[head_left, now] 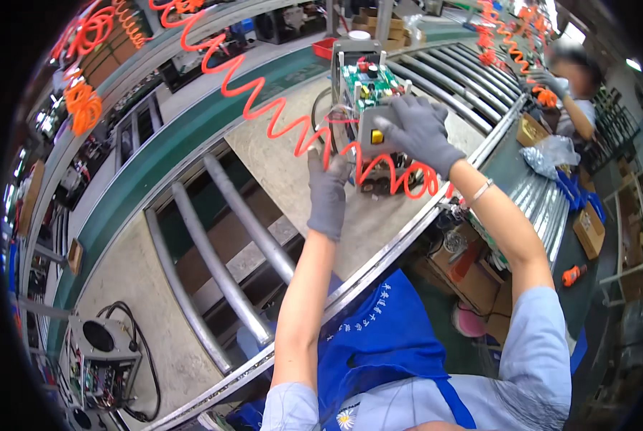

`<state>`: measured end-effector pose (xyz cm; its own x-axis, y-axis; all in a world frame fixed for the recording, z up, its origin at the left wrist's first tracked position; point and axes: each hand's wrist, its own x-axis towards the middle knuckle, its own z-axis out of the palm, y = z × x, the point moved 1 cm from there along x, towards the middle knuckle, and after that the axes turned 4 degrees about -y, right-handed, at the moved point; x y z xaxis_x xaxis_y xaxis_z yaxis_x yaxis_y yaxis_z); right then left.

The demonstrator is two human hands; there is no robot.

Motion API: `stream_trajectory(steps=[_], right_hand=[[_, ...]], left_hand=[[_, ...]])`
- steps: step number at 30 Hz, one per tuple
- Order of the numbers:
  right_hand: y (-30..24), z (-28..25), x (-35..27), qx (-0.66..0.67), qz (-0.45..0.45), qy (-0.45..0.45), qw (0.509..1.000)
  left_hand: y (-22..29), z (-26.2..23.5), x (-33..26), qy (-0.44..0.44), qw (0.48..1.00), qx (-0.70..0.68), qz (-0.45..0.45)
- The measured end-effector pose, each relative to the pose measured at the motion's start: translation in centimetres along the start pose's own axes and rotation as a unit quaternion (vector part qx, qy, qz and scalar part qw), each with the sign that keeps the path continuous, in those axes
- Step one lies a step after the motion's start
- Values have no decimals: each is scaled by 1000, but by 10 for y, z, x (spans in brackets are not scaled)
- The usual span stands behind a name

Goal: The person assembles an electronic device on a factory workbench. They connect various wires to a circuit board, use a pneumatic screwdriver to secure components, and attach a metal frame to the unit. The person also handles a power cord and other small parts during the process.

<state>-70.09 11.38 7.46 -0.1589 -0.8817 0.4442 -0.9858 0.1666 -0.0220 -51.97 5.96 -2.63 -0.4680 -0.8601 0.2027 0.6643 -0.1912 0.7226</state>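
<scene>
An uncovered electrical unit (346,57) with a grey metal frame stands on a board on the roller line. Its green circuit board (370,83) faces up. At its near end is a grey panel (370,133) with a yellow part on it. My gloved right hand (423,131) grips this panel's right side, thumb across the front and fingers over the top edge. My gloved left hand (327,192) is just left of the unit's near end, fingers apart, with nothing visible in it. A red coiled hose (282,128) hangs across the unit, in front of the left fingertips.
Bare metal rollers (224,262) lie to the left. Another opened unit (106,363) with a black cable stands at the lower left. A co-worker (576,86) is at the upper right. An orange-handled tool (573,275) and a cardboard box (589,231) lie at the right.
</scene>
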Motion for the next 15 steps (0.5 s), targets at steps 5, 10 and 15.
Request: stream_trajectory(steps=[5,10,15], right_hand=[[-37,-16,-49,106,-108,57,987],[-72,-60,-86,547,-43,-125,827],[-12,-83,-88,469,-74,-77,877]], left_hand=[[60,-16,-22,-107,972,202,-51],[107,39,-77,-274,855,421,132],[87,22,-95,-160,728,577,335]])
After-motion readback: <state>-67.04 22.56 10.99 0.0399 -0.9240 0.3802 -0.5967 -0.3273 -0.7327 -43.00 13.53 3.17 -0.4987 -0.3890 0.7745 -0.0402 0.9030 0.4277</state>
